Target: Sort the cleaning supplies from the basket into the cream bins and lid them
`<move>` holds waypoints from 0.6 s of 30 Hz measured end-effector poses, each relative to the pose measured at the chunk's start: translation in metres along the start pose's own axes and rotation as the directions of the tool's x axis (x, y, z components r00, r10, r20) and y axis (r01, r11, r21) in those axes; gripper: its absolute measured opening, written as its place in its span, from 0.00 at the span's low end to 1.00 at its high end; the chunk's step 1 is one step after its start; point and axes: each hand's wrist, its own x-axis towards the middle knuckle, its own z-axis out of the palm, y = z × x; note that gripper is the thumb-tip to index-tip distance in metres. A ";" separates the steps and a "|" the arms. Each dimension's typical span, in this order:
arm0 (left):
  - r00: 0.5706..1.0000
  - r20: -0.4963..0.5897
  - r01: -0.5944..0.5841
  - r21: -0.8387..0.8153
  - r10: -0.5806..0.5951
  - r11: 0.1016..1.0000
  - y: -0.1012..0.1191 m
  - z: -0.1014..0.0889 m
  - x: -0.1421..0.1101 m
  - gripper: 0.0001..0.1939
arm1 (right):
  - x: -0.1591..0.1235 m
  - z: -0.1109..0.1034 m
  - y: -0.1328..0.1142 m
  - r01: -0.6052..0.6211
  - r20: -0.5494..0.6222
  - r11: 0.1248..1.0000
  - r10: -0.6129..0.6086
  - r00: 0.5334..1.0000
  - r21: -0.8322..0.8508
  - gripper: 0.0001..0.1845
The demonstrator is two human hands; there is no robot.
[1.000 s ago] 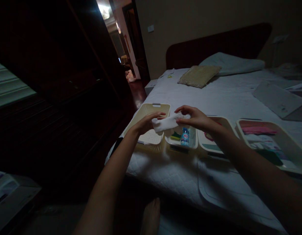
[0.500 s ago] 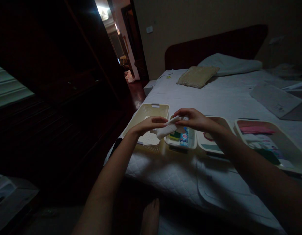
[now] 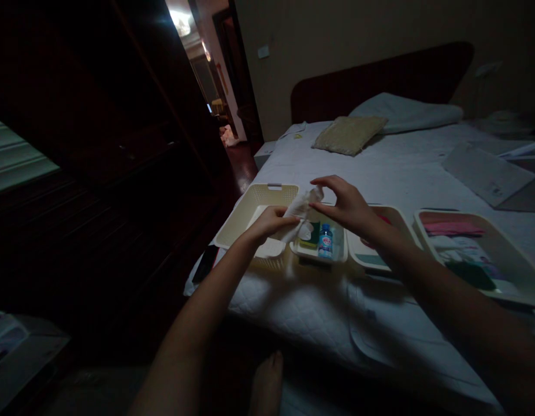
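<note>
White cloth (image 3: pixel 300 211), bunched and tilted, pinched in the closed left grip (image 3: pixel 271 224) above a cream basket (image 3: pixel 259 199). Right grip (image 3: pixel 343 205) open, fingers parted, just beside the cloth's upper end, holding nothing. Small bottle (image 3: pixel 325 241) stands in a white tray (image 3: pixel 313 258) below; its blue label's red lettering is too small to read.

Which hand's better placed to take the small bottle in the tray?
Right, probably: the right hand hangs open just above the small bottle, while the left hand is on the white cloth and further from it.
</note>
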 end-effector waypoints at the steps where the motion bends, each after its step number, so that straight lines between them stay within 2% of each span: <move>1: 1.000 -0.029 0.011 -0.042 -0.012 0.999 -0.001 -0.001 0.001 0.15 | 0.000 -0.001 -0.002 0.019 -0.027 1.000 -0.019 0.999 -0.024 0.19; 5: 0.995 -0.090 0.039 -0.126 -0.051 0.991 -0.003 -0.004 0.002 0.20 | 0.001 -0.003 -0.010 0.047 -0.077 0.998 -0.050 0.996 -0.040 0.15; 9: 0.994 -0.088 0.049 -0.147 -0.062 0.988 -0.005 -0.005 0.003 0.22 | -0.001 0.005 -0.014 0.006 0.062 0.999 -0.009 0.998 0.036 0.11; 13: 0.997 -0.050 0.059 -0.149 -0.067 0.987 -0.002 -0.003 0.003 0.20 | -0.003 0.013 -0.019 -0.069 0.209 0.997 0.062 0.976 0.028 0.12; 18: 1.000 0.021 0.009 -0.149 -0.006 0.989 0.003 0.002 0.001 0.19 | -0.003 0.016 -0.021 -0.130 0.292 0.991 0.114 0.950 0.035 0.12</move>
